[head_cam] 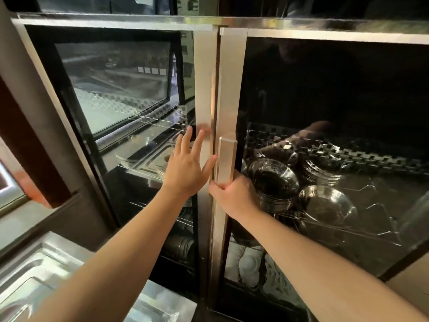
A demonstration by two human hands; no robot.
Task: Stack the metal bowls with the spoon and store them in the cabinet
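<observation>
Gleaming metal bowls (274, 180) sit behind cabinet (325, 33) glass.

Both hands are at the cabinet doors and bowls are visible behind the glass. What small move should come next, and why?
Probably press the right door fully shut. The right hand grips the bottom of the vertical handle, the left hand lies flat and open on the left door, and metal bowls already sit on the rack behind the right door's glass.
</observation>
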